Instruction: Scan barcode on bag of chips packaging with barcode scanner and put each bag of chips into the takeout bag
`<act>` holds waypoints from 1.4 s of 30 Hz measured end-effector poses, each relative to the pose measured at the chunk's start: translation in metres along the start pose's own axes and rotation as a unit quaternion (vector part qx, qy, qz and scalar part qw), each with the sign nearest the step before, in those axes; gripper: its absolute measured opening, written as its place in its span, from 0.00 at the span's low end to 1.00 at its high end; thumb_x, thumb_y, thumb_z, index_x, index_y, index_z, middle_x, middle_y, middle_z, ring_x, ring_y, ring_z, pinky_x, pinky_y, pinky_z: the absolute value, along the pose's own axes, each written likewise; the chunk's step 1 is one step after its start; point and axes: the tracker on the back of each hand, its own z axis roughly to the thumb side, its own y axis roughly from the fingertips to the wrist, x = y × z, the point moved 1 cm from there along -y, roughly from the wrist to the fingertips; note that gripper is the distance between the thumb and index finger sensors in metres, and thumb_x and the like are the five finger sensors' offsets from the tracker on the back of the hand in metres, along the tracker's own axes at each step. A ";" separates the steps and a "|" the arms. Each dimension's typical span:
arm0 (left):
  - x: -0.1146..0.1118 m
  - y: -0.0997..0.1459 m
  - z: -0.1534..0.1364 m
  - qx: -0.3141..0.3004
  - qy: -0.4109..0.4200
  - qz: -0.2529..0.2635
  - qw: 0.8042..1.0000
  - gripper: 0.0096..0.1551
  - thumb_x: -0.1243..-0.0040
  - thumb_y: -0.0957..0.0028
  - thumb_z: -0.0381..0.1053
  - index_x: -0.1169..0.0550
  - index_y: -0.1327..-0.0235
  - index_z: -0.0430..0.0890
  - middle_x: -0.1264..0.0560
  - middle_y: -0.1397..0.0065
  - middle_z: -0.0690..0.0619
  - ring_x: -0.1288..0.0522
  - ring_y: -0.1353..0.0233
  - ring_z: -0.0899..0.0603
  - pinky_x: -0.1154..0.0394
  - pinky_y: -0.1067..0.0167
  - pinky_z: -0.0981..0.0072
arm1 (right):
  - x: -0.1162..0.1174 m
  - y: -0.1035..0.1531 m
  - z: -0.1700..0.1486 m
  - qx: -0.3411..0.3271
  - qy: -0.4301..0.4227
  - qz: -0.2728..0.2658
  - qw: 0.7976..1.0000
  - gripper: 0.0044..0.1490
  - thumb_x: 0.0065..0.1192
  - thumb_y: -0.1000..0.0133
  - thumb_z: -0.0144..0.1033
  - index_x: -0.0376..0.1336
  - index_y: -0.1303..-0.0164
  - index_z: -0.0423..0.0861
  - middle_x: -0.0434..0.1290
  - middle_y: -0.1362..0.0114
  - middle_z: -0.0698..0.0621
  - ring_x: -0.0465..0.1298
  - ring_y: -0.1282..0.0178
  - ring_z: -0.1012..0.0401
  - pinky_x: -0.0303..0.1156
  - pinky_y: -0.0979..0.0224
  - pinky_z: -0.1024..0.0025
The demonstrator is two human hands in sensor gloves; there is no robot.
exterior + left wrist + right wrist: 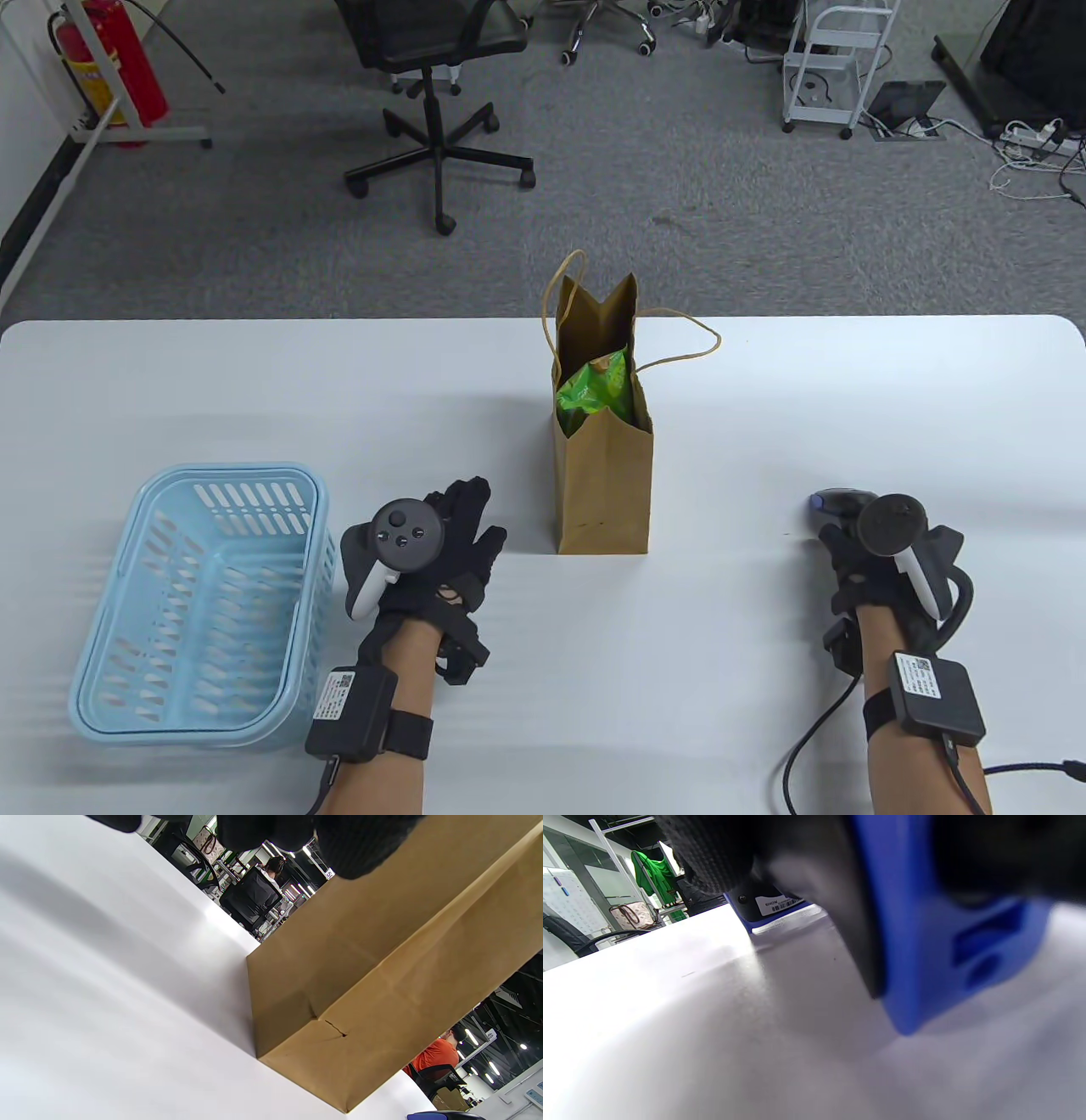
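Observation:
A brown paper takeout bag (602, 484) stands open in the middle of the table, with a green bag of chips (594, 389) inside it. My left hand (471, 531) lies low over the table just left of the bag's base, fingers spread and holding nothing. In the left wrist view its fingers (352, 849) hang close to the paper bag (382, 984). My right hand (848, 543) grips the barcode scanner (827, 503) at the table's right, down at the surface. The right wrist view shows the scanner's blue body (946, 942) under my gloved fingers (712, 853), touching the table.
A light blue plastic basket (144, 543) sits at the front left; no chips show inside it. The takeout bag's string handles (691, 340) droop to the right. Beyond the far table edge stand an office chair (433, 51) and a white cart (836, 59).

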 end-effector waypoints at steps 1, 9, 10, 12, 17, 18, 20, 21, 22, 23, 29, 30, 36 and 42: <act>0.000 0.000 0.000 0.000 0.000 -0.001 1.000 0.42 0.46 0.39 0.53 0.42 0.15 0.39 0.48 0.15 0.35 0.55 0.21 0.18 0.46 0.33 0.23 | 0.000 0.000 -0.001 0.005 0.001 -0.001 1.000 0.46 0.61 0.36 0.52 0.62 0.26 0.25 0.76 0.40 0.30 0.82 0.49 0.42 0.77 0.46 0.43; -0.002 0.001 -0.002 0.004 -0.015 -0.007 1.000 0.42 0.46 0.39 0.53 0.42 0.15 0.40 0.48 0.15 0.36 0.55 0.21 0.18 0.46 0.33 0.23 | -0.018 0.015 0.012 -0.030 0.005 -0.047 0.998 0.64 0.58 0.37 0.56 0.41 0.16 0.18 0.63 0.26 0.21 0.74 0.38 0.30 0.70 0.38 0.33; 0.000 0.002 -0.001 0.004 -0.021 -0.003 1.000 0.42 0.46 0.39 0.53 0.42 0.15 0.40 0.48 0.15 0.36 0.55 0.21 0.18 0.46 0.33 0.23 | -0.024 0.019 0.017 -0.048 -0.003 -0.070 0.996 0.65 0.57 0.37 0.56 0.39 0.16 0.18 0.59 0.24 0.19 0.71 0.36 0.28 0.68 0.37 0.30; 0.001 0.002 -0.002 0.005 -0.026 0.000 1.000 0.42 0.46 0.39 0.53 0.42 0.15 0.40 0.48 0.15 0.36 0.55 0.21 0.19 0.46 0.33 0.22 | -0.035 0.030 0.032 -0.089 0.000 -0.104 0.991 0.65 0.56 0.37 0.56 0.39 0.16 0.18 0.54 0.21 0.17 0.67 0.32 0.25 0.65 0.35 0.27; 0.002 0.003 -0.002 0.006 -0.039 -0.004 0.999 0.43 0.46 0.39 0.54 0.43 0.14 0.39 0.49 0.15 0.35 0.56 0.21 0.19 0.47 0.33 0.22 | -0.034 0.065 0.081 -0.214 0.003 -0.105 0.971 0.63 0.54 0.36 0.56 0.38 0.14 0.21 0.48 0.18 0.17 0.56 0.23 0.20 0.58 0.30 0.22; 0.002 0.003 -0.002 0.004 -0.041 -0.006 0.999 0.44 0.46 0.39 0.55 0.44 0.14 0.39 0.49 0.15 0.35 0.56 0.21 0.18 0.48 0.34 0.22 | -0.028 0.073 0.093 -0.243 0.004 -0.093 0.965 0.63 0.54 0.36 0.56 0.38 0.14 0.21 0.48 0.18 0.17 0.55 0.23 0.19 0.57 0.29 0.21; 0.002 0.003 -0.002 0.002 -0.043 -0.008 0.999 0.45 0.46 0.39 0.56 0.44 0.14 0.39 0.50 0.15 0.35 0.57 0.21 0.18 0.49 0.34 0.21 | -0.020 0.082 0.106 -0.280 0.007 -0.068 0.957 0.64 0.53 0.36 0.57 0.36 0.14 0.22 0.47 0.17 0.17 0.53 0.21 0.19 0.55 0.28 0.20; 0.002 0.003 -0.002 0.001 -0.045 -0.010 0.999 0.45 0.46 0.39 0.56 0.45 0.14 0.39 0.50 0.15 0.35 0.57 0.21 0.18 0.50 0.34 0.21 | -0.013 0.087 0.114 -0.298 0.010 -0.055 0.953 0.64 0.53 0.37 0.57 0.36 0.14 0.21 0.47 0.17 0.17 0.52 0.21 0.18 0.54 0.29 0.19; 0.001 0.003 -0.002 0.000 -0.046 -0.011 0.999 0.46 0.46 0.39 0.57 0.45 0.14 0.39 0.51 0.15 0.34 0.57 0.21 0.19 0.50 0.33 0.21 | -0.006 0.092 0.120 -0.313 0.017 -0.043 0.949 0.64 0.52 0.37 0.57 0.36 0.14 0.21 0.47 0.17 0.17 0.51 0.21 0.18 0.53 0.29 0.18; 0.001 0.003 -0.002 -0.001 -0.047 -0.014 0.999 0.46 0.46 0.40 0.57 0.46 0.14 0.39 0.51 0.15 0.34 0.57 0.21 0.19 0.51 0.33 0.22 | 0.002 0.096 0.126 -0.332 0.026 -0.028 0.943 0.64 0.52 0.37 0.57 0.35 0.14 0.21 0.46 0.16 0.17 0.50 0.20 0.18 0.52 0.29 0.18; -0.012 -0.001 -0.004 -0.005 -0.053 -0.052 0.997 0.49 0.47 0.40 0.59 0.49 0.13 0.39 0.61 0.16 0.33 0.61 0.21 0.21 0.55 0.32 0.26 | 0.039 0.100 0.134 -0.361 0.062 0.036 0.930 0.66 0.48 0.37 0.59 0.32 0.15 0.20 0.43 0.16 0.16 0.45 0.20 0.16 0.48 0.30 0.16; -0.015 -0.002 -0.004 -0.004 -0.061 -0.059 0.996 0.49 0.47 0.40 0.59 0.49 0.13 0.39 0.61 0.16 0.33 0.61 0.21 0.21 0.55 0.32 0.26 | 0.043 0.099 0.133 -0.360 0.062 0.045 0.930 0.66 0.48 0.37 0.59 0.31 0.16 0.20 0.42 0.16 0.16 0.44 0.21 0.16 0.48 0.30 0.15; -0.027 -0.005 0.001 -0.005 -0.118 -0.090 0.989 0.51 0.48 0.40 0.60 0.52 0.13 0.39 0.63 0.17 0.33 0.64 0.22 0.20 0.59 0.33 0.23 | 0.055 0.096 0.130 -0.370 0.109 0.062 0.920 0.66 0.46 0.37 0.59 0.29 0.16 0.22 0.40 0.15 0.17 0.41 0.20 0.16 0.45 0.30 0.15; -0.030 -0.005 0.002 -0.005 -0.122 -0.098 0.988 0.51 0.48 0.40 0.60 0.53 0.14 0.39 0.63 0.17 0.33 0.64 0.22 0.20 0.60 0.34 0.22 | 0.060 0.094 0.128 -0.369 0.123 0.066 0.919 0.65 0.45 0.37 0.58 0.29 0.16 0.22 0.40 0.15 0.17 0.42 0.20 0.16 0.45 0.30 0.15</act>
